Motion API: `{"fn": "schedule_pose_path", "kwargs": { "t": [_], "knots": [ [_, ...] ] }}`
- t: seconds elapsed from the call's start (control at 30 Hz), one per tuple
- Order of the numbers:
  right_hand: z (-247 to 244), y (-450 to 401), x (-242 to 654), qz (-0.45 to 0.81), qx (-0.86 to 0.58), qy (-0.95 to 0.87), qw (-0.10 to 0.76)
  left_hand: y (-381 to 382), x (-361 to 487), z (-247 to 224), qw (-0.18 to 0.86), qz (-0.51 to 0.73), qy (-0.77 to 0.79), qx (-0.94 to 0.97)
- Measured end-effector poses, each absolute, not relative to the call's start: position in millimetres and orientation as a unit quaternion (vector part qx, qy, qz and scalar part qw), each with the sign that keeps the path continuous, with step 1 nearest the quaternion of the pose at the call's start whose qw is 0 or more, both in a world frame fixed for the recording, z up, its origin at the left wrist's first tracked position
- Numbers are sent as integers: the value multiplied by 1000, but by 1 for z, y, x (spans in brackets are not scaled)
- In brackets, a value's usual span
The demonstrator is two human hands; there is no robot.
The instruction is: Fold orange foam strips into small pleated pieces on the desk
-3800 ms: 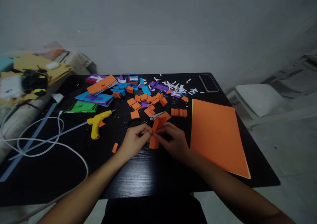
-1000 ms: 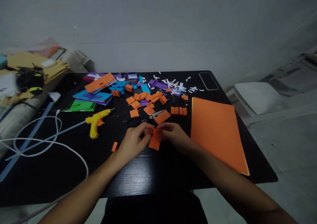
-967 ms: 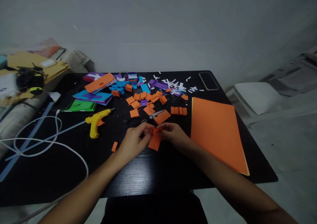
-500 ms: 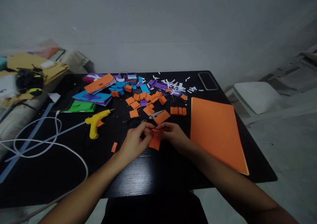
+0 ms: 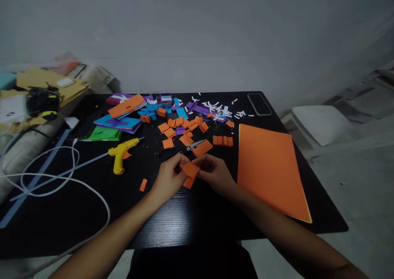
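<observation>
A small folded orange paper piece [image 5: 191,170] is held between both hands above the black table. My left hand [image 5: 170,175] pinches its left side, and my right hand [image 5: 216,173] grips the upper right edge. Just beyond the fingers lie scissors [image 5: 189,148] with their blades over an orange rectangle [image 5: 203,148]. Several folded orange pieces [image 5: 168,132] are scattered farther back. A short row of orange pieces [image 5: 223,141] sits to the right, and one small orange piece [image 5: 143,185] lies left of my left hand.
A yellow glue gun [image 5: 119,155] and a looping white cable [image 5: 92,188] lie at the left. Large orange sheets [image 5: 271,168] cover the right side. White and purple scraps [image 5: 215,109], a phone [image 5: 259,104] and coloured paper stacks [image 5: 127,106] are at the back.
The held orange piece has turned between my fingers, and its upper part now shows as a flat panel facing up. The whole view has shifted slightly.
</observation>
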State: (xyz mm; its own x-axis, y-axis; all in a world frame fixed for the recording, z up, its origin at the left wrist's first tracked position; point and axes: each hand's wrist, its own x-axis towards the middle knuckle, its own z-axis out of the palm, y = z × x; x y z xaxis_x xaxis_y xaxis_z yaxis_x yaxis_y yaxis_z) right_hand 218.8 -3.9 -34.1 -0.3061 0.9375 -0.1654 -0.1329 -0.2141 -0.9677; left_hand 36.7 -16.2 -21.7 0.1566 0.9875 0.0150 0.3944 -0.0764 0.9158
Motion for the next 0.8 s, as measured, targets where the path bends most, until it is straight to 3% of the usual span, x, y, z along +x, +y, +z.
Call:
{"fn": "schedule_pose_path", "kwargs": {
  "t": [0.23,0.5,0.8],
  "knots": [
    [-33,-6,217,641,-420,-481,425,-15,36,-22,438,369,538,619],
    [-34,3,222,748,-395,-345,407,-18,39,-18,455,386,523,609],
    [-32,2,220,757,-390,-323,413,-18,39,-20,451,391,504,624]
  ]
}}
